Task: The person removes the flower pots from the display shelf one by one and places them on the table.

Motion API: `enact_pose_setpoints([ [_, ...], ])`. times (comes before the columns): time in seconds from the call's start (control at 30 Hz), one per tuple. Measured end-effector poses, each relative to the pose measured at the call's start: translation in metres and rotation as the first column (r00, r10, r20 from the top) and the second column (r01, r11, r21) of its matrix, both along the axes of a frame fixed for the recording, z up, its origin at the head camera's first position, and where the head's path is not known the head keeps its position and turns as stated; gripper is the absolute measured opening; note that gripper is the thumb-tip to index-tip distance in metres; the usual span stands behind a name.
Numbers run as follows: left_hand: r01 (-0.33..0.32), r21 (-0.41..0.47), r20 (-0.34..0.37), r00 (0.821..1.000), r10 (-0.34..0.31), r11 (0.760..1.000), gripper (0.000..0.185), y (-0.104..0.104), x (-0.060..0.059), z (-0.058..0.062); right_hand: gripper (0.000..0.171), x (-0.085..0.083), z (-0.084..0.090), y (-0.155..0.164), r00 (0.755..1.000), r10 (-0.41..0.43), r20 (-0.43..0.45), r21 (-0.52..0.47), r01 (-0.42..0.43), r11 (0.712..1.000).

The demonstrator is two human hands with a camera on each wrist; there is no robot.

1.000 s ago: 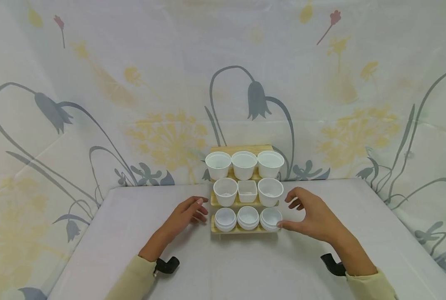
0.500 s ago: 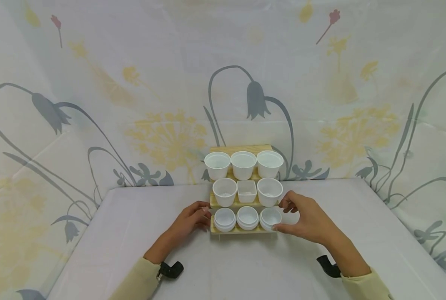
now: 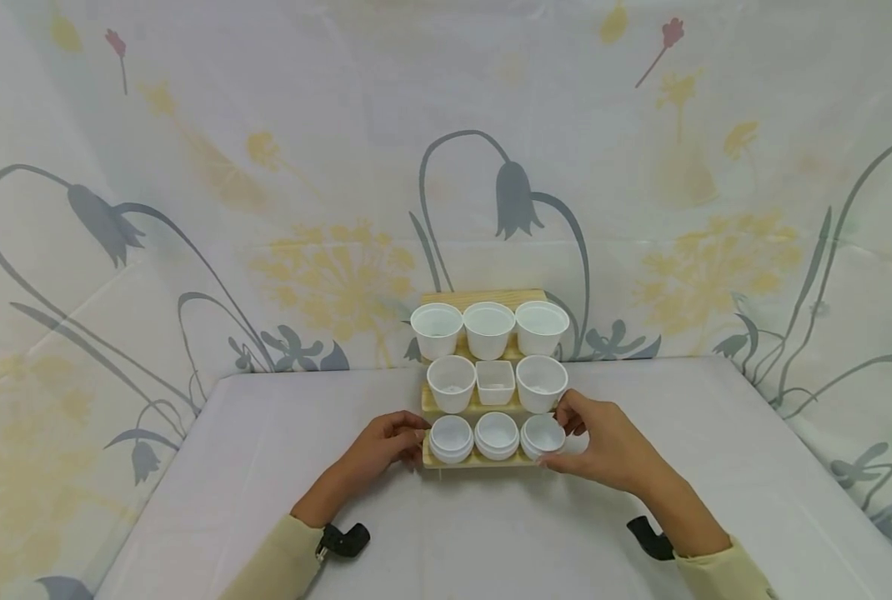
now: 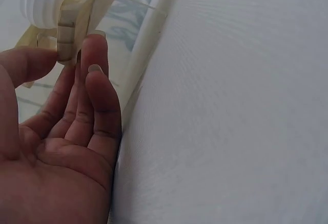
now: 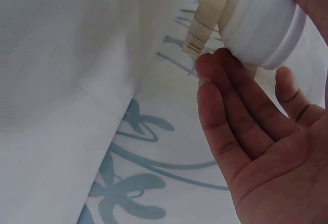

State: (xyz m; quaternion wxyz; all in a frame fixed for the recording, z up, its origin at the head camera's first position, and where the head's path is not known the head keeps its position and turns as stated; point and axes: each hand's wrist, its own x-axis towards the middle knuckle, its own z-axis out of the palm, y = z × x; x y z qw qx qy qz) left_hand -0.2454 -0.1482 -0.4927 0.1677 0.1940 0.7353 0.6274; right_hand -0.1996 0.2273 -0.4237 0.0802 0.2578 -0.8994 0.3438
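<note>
A stepped wooden rack (image 3: 483, 297) stands at the table's far middle with three rows of white cups: three tall ones (image 3: 488, 327) on top, two round and a square one (image 3: 494, 382) in the middle, three low ones (image 3: 496, 433) in front. My left hand (image 3: 414, 430) pinches the rack's left end (image 4: 66, 26) between thumb and fingers (image 4: 95, 49). My right hand (image 3: 566, 437) grips the right end (image 5: 201, 29), fingers under the front right cup (image 5: 261, 19) and thumb over it.
A white cloth covers the table (image 3: 491, 533), whose back edge meets a flowered backdrop (image 3: 303, 208) just behind the rack. Black wrist mounts (image 3: 344, 537) sit at both cuffs.
Both hands have moved inward from beside the rack and closed on its two ends. The rack and cups have not shifted.
</note>
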Motion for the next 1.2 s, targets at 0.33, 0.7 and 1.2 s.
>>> enact_pose_setpoints([
  [0.33,0.003,-0.010,-0.028,1.000,-0.003,1.000,0.032,0.000,-0.003,-0.001,0.052,0.000,0.000,-0.002,1.000,0.011,0.012,0.001,-0.011,1.000],
  [0.7,-0.012,-0.007,-0.036,0.999,0.012,1.000,0.030,0.000,-0.001,-0.004,0.046,0.003,0.007,0.003,0.999,0.041,0.002,0.011,-0.041,0.999],
  [1.2,0.000,-0.005,-0.063,0.998,0.000,1.000,0.027,-0.001,-0.003,-0.008,0.047,0.016,0.029,0.000,0.998,0.048,-0.052,0.018,-0.047,0.999],
])
